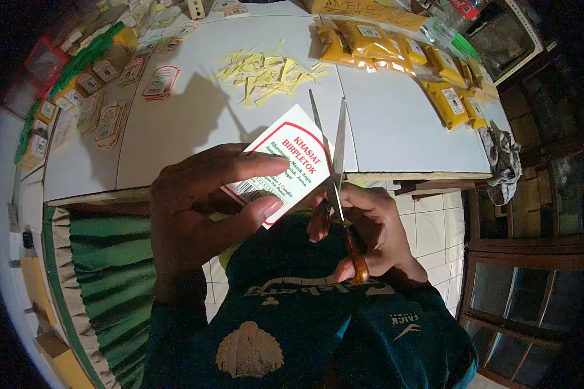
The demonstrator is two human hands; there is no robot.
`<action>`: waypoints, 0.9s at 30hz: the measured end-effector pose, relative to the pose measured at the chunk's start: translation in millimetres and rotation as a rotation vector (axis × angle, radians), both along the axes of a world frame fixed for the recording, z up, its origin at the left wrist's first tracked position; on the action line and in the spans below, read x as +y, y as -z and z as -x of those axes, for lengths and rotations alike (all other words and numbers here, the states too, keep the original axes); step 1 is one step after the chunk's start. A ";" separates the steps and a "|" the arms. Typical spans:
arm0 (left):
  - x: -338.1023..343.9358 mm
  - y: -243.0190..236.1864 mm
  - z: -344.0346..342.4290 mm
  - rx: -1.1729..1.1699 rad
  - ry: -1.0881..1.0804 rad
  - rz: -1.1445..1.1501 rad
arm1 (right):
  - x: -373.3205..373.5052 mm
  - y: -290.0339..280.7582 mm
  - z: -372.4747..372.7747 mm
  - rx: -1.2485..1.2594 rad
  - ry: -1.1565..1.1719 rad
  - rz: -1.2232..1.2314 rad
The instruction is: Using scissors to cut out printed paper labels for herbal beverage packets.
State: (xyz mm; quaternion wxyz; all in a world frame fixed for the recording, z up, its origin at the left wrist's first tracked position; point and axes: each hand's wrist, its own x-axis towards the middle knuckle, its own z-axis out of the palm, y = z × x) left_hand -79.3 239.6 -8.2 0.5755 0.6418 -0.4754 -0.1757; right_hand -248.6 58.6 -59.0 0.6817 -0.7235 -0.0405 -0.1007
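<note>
A white paper label [296, 170] with a red border, red and green print and a barcode is pinched between the thumb and fingers of my left hand [207, 201]. My right hand [370, 220] grips a pair of scissors [338, 149] by its brown handles. The scissor blades point away from me and stand apart, the label's right edge lying against the left blade. Just beyond the label, a loose heap of pale yellow paper scraps [266, 72] lies on the white tabletop [175, 120].
Stacks of arched, red-bordered labels [161, 82] sit at the left of the table. Packets of orange-yellow powder [370, 42] lie at the back right. A crumpled cloth [503, 159] hangs off the right edge. Along the left stand small boxed packs [32, 146] beside green netting.
</note>
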 end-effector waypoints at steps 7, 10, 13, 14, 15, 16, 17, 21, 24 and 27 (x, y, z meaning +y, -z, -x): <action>0.2 0.3 -1.6 -0.011 -0.001 0.005 | 0.4 -1.4 -0.9 -0.008 0.008 0.030; 1.0 0.4 -3.6 0.004 0.034 0.041 | 1.3 -2.7 0.8 0.050 0.018 0.022; 2.4 -0.4 -4.6 0.044 0.043 -0.005 | 1.9 -1.0 0.5 0.052 0.016 -0.015; 2.9 -0.6 -4.9 0.039 0.057 -0.008 | 2.8 0.5 -0.3 0.018 0.015 -0.047; 3.3 -0.8 -5.2 0.033 0.071 -0.010 | 3.4 1.1 -0.7 -0.017 0.014 -0.079; 2.5 -0.7 -6.2 0.035 0.072 -0.010 | 2.5 1.3 -0.9 -0.016 0.015 -0.079; 1.6 -1.0 -7.2 0.034 0.084 -0.020 | 1.2 1.1 -0.9 -0.011 0.009 -0.060; 4.5 1.1 -6.6 0.032 0.054 -0.014 | 0.8 -3.8 2.6 0.103 -0.008 -0.055; 4.4 0.9 -6.1 0.053 0.057 -0.010 | 1.1 -8.1 2.4 0.131 -0.022 -0.068; 3.0 3.5 -6.4 0.131 0.086 -0.020 | 2.9 -4.2 2.2 0.071 -0.015 -0.149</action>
